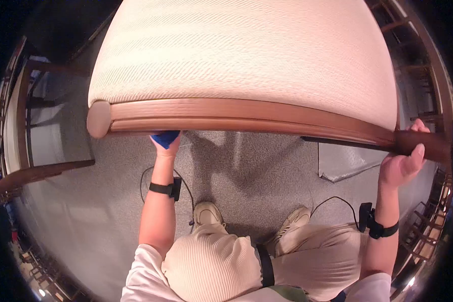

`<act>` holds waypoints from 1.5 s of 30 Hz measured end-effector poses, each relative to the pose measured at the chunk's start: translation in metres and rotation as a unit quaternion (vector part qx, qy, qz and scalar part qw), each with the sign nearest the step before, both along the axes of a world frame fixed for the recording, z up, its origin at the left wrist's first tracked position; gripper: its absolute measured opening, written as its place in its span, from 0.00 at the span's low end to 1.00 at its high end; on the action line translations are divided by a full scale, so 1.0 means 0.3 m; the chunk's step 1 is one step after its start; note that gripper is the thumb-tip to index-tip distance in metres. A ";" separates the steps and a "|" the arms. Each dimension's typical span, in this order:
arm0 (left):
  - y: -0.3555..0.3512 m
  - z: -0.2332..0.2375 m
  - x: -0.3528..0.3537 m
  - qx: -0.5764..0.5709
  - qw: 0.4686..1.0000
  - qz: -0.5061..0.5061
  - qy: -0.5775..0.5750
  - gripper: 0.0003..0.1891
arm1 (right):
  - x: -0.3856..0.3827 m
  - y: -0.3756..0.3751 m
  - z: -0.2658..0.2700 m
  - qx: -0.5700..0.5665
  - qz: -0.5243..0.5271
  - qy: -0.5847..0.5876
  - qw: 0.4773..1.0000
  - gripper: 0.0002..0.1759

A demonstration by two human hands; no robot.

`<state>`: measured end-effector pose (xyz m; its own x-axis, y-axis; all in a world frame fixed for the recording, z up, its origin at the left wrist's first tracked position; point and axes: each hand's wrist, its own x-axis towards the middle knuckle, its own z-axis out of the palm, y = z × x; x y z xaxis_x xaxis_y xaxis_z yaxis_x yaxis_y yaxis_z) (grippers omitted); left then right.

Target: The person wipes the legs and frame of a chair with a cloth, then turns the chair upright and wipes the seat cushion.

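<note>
Fingers (417, 151) of the right hand (402, 163) curl closed around the dark end of the wooden rail (246, 115), thumb side toward the camera, gripping it firmly. Those of the left hand (167, 149) are hidden behind the rail and a blue cloth (164, 137), so how far they are curled cannot be told; the cloth sits between that hand and the rail's underside.

Largest in view is the upholstered seat (246, 55), a pale ribbed cushion filling the upper picture, lying above and beyond both hands. Its rail runs along the near edge, long axis left to right, bowed slightly and dipping toward the right. The right hand holds the rail's far right end; the left hand touches it from below, near the rounded left corner. Both are in contact, so neither is nearer, and they are well apart along the rail.

Below lies grey carpet (246, 166), with a grey sheet (342, 161) on it near the right hand. Another wooden frame (22, 126) stands at the left. Smaller still are the person's shoes (207, 214) and a black wrist strap (162, 189) with a thin cable.
</note>
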<state>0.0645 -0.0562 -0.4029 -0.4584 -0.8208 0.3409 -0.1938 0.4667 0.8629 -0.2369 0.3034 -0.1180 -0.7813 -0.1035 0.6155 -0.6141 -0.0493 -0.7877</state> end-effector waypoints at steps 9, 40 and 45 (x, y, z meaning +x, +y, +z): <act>0.033 -0.112 0.007 0.195 0.974 -0.061 -0.096 0.32 | 0.028 -0.053 0.013 0.087 -0.007 0.077 0.993 0.21; 0.512 0.424 -0.019 0.440 0.642 -0.573 -0.259 0.28 | -0.203 0.370 0.219 0.464 -0.213 -0.166 0.843 0.35; 0.524 0.299 0.016 0.698 0.519 -0.488 0.071 0.37 | -0.031 0.270 0.326 0.630 -0.056 -0.256 0.731 0.24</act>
<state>0.0694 0.1011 -0.3132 -0.9400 0.2853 -0.1868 -0.3405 -0.8170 0.4655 -0.2462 0.3843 -0.0201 -0.9225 -0.2547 -0.2900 -0.1681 0.9415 -0.2921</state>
